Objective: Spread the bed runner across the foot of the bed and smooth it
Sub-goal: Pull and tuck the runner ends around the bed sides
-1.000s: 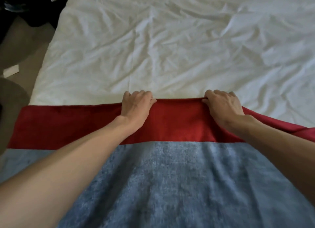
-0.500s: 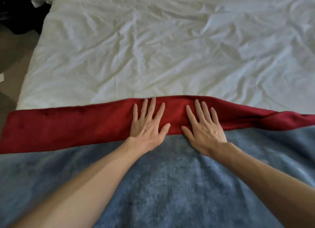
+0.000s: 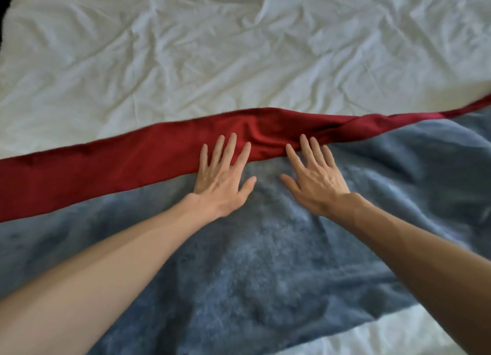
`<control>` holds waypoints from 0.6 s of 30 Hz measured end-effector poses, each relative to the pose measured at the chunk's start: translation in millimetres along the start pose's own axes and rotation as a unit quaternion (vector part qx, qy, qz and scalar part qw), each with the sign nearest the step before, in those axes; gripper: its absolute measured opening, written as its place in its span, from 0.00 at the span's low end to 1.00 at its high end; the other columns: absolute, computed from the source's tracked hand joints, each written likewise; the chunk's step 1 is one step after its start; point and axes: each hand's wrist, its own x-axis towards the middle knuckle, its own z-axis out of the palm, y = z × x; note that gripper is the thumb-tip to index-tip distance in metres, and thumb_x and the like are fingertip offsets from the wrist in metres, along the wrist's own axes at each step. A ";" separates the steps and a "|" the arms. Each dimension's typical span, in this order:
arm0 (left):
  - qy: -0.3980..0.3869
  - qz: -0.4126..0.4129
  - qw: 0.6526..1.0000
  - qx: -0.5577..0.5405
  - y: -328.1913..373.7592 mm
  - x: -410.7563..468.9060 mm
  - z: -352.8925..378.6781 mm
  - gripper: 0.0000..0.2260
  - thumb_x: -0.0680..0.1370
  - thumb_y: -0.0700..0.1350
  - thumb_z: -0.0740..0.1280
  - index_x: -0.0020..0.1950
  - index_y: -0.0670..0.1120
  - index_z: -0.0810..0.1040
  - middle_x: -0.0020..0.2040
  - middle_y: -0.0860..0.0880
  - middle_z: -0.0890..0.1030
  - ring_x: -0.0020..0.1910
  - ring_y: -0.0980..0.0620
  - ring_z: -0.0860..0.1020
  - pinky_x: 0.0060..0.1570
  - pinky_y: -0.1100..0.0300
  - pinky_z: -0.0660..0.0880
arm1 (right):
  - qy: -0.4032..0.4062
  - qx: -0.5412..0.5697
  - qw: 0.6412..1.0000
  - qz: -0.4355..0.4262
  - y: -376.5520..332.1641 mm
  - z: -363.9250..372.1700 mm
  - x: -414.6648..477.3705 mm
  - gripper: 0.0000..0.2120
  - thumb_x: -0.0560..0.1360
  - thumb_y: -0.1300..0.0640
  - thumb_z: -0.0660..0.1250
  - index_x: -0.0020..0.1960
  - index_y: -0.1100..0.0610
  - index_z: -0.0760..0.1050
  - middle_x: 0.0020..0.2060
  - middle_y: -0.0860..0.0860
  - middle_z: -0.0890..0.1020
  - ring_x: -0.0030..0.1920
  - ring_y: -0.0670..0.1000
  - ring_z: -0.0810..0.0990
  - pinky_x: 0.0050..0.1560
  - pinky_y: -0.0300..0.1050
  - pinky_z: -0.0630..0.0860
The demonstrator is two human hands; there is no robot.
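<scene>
The bed runner [image 3: 265, 261] lies across the near part of the bed, a fuzzy blue-grey cloth with a red band [image 3: 106, 168] along its far edge. My left hand [image 3: 221, 176] lies flat with fingers spread, its fingertips on the red band and its palm on the blue part. Beside it my right hand [image 3: 316, 180] also lies flat with straight fingers, its fingertips at the seam between red and blue. The red band is bunched into folds just beyond my right fingers and narrows toward the right.
The white wrinkled bed sheet [image 3: 239, 49] fills the far half of the view. A strip of white sheet [image 3: 385, 336] shows below the runner at the bottom right. A dark patch of floor shows at the top left corner.
A second ago both hands gripped the red far edge with curled fingers. They let go and flattened, then slid back toward me onto the blue part. The view shifted to the right.
</scene>
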 end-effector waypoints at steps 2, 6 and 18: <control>-0.001 0.015 1.000 0.000 19.5 -1.1 -0.6 0.32 0.78 0.61 0.51 0.78 0.50 0.43 0.78 0.43 0.40 0.76 0.42 0.41 0.72 0.41 0.40 | -0.001 0.009 1.000 0.005 9.1 0.8 -17.5 0.33 0.78 0.38 0.46 0.78 0.54 0.45 0.76 0.61 0.45 0.76 0.60 0.43 0.75 0.55 0.43; -0.008 0.024 1.000 -0.008 62.5 -1.8 -0.7 0.32 0.79 0.61 0.52 0.78 0.50 0.44 0.78 0.44 0.41 0.76 0.43 0.43 0.72 0.42 0.42 | -0.006 0.014 1.000 0.006 34.4 3.9 -48.5 0.33 0.79 0.39 0.48 0.78 0.55 0.46 0.76 0.61 0.46 0.76 0.59 0.44 0.75 0.55 0.43; 0.021 -0.039 0.999 -0.006 174.1 -27.1 6.0 0.29 0.77 0.57 0.59 0.75 0.45 0.59 0.75 0.41 0.58 0.73 0.42 0.57 0.70 0.44 0.54 | 0.020 0.031 0.995 -0.093 121.4 -1.8 -117.3 0.26 0.73 0.49 0.63 0.66 0.63 0.70 0.68 0.69 0.66 0.69 0.67 0.64 0.66 0.60 0.65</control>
